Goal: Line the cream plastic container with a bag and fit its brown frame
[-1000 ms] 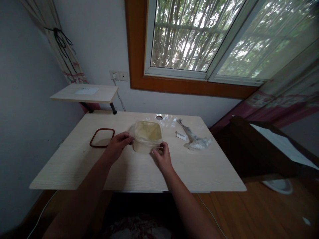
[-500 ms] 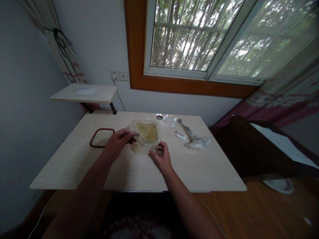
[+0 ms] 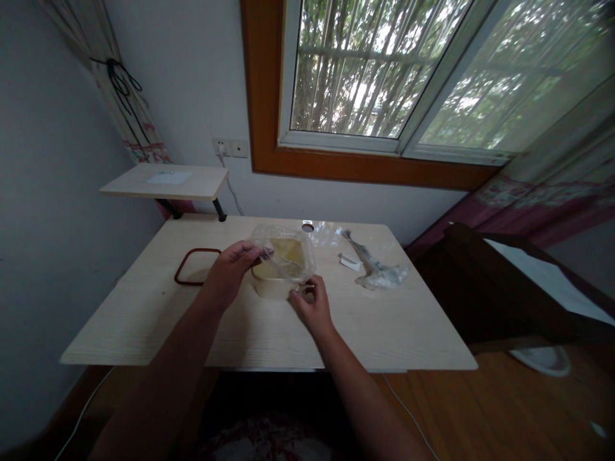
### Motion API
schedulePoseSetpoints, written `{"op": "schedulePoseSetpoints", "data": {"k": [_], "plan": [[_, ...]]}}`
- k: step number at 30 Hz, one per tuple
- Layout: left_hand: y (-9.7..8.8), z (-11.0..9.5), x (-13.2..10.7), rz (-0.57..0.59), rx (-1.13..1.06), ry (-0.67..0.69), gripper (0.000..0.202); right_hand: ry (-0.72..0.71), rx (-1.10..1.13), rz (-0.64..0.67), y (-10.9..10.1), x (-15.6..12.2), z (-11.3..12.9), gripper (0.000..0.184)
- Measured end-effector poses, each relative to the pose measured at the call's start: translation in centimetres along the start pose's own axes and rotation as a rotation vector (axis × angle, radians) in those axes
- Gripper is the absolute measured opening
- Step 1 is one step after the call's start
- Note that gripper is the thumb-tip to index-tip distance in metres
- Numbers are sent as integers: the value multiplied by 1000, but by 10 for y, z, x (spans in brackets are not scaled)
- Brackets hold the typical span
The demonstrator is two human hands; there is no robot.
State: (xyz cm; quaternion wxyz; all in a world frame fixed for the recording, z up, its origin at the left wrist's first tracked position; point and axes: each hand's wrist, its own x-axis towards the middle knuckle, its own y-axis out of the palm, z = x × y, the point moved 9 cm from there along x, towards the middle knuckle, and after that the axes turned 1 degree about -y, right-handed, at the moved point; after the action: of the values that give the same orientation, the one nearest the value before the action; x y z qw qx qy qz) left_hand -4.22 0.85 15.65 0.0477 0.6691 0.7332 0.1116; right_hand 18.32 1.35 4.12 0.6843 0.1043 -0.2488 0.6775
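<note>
Item 1: pale, rounded-square plastic container [image 3: 273, 289], standing upright on the light wood-grain table [image 3: 384, 333], between the two hands. Its yellowish interior shows; contents, if any, cannot be made out.

Item 2: thin, clear, crinkled plastic film cover [image 3: 307, 256], over the container, its left side raised in the left grip.

Left hand [image 3: 229, 267]: thumb and fingers pinched together on the film's edge, above the container's left side.

Right hand [image 3: 312, 303]: fingers curled narrow at the container's near right corner; whether they pinch the film's edge or merely brace the wall cannot be told.

Condition: partway, by judgement. Near left part of the rim bare; film still lying over the right side. Outstanding: the film is neither seated all round nor clear of the container.

Other stock: red-brown, rounded-square ring [image 3: 181, 265], just left of the left grip, lying flat, not fitted to the container. Small white slip [image 3: 350, 262], to the right of and beyond the right grip. Crumpled, translucent plastic bag [image 3: 379, 276], farther right of that grip, apart from both hands.
</note>
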Motion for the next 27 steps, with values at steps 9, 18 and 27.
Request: {"op": "schedulePoseSetpoints", "data": {"k": [9,18,27], "plan": [[21,6,-4,9,-54,-94,29,-151,-111,28,1,-4,18,33],[55,8,-9,30,-309,-157,23,-253,-161,88,7,-14,32,36],[59,-5,-10,16,-494,-152,13,-326,-213,151,16,-26,32,56]]}}
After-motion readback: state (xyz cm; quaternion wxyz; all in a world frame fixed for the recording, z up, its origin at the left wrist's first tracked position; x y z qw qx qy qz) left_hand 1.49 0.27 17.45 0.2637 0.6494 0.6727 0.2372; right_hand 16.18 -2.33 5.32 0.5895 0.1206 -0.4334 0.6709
